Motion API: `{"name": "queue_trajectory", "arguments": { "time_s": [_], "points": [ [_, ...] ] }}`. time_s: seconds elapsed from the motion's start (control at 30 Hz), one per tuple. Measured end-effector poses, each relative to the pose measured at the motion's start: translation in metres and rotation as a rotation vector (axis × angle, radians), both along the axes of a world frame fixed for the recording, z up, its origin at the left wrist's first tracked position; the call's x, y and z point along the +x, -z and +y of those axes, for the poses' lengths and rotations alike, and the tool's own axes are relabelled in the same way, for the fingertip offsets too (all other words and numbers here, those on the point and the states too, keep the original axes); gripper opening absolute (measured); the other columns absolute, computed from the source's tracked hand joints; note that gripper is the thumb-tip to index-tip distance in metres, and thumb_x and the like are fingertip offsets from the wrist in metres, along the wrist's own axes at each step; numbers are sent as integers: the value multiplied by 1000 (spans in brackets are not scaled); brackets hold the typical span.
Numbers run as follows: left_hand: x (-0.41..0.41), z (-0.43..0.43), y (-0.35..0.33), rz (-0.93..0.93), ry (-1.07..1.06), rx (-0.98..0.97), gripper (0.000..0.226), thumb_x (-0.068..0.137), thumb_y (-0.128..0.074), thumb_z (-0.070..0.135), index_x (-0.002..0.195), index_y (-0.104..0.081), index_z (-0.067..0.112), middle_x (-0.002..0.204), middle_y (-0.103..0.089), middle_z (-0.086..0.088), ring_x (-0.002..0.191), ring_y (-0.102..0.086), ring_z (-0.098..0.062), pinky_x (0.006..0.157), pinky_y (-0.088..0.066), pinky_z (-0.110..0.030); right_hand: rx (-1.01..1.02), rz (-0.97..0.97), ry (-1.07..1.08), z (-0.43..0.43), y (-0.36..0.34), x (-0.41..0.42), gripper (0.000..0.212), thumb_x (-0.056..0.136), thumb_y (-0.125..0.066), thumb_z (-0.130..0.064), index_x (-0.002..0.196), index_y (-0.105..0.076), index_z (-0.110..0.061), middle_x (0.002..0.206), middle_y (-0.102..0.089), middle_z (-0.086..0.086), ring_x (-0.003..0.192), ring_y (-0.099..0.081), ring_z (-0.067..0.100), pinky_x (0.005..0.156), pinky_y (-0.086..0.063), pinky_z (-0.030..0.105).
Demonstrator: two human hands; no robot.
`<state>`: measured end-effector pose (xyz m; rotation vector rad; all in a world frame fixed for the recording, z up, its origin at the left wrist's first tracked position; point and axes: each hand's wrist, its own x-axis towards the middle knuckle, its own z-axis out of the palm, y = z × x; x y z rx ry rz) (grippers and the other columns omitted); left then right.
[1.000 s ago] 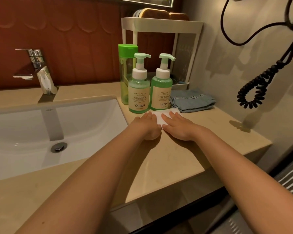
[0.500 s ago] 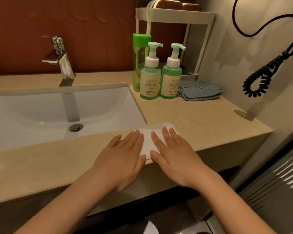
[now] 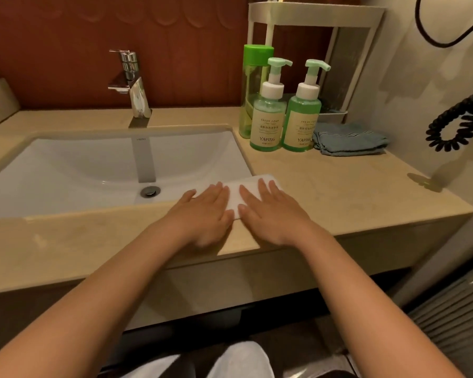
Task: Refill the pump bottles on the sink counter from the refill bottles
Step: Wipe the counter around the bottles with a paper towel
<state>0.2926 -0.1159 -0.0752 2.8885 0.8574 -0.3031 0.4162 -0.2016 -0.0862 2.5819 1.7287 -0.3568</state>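
- Seemingly the wipe-down stage: left hand point(image 3: 202, 212) and right hand point(image 3: 275, 214) lie flat side by side, fingers spread, pressing a white folded wipe point(image 3: 247, 190) onto the counter point(image 3: 352, 192) by the sink corner.
- Near pump bottle point(image 3: 268, 126) and far pump bottle point(image 3: 302, 126) stand upright, pumps on, well apart from the hands; both look mostly full.
- Tall refill bottle point(image 3: 253, 85) stands just behind them, capped; its level is hard to read.
- Refilling probably done; only wiping is left.

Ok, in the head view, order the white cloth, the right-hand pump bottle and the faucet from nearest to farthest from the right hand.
1. white cloth, under the right hand, at the front of the counter.
2. right-hand pump bottle, behind the hand, toward the wall.
3. faucet, far left, behind the basin.
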Motion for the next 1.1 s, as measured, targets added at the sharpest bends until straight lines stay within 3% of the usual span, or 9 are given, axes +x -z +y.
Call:
{"name": "queue_trajectory", "arguments": {
  "time_s": [0.13,0.4,0.77,1.1],
  "points": [
    [27,-28,2,-24,85,9,59,101,-10,40,149,10,12,158,12,-4,146,10,-14,117,6,-36,-17,-25,60,-35,-2,22,56,99,-11,-46,149,6,-30,157,12,9,145,12,25,116,0,36],
    [-35,-45,11,-36,78,55,59,100,-6,42,148,13,15,157,18,0,144,16,-10,116,11,-35,7,-68,-8,-58,1,-35,58,97,-10,-49,148,13,-32,156,17,7,143,18,22,116,4,33],
    [-185,26,8,37,-285,91,58,100,-5,43,149,13,19,157,17,3,144,13,-7,115,9,-32,3,3,-345,63,2,-161,58,98,-11,-50,149,9,-30,156,16,11,143,16,30,116,4,39],
    [-323,50,7,19,-506,63,57,100,-6,42,149,14,21,157,17,6,142,15,-3,115,10,-30,-10,-9,-670,125,2,-279,57,97,-12,-53,147,10,-37,156,18,2,143,18,31,116,5,41]
  ]
}}
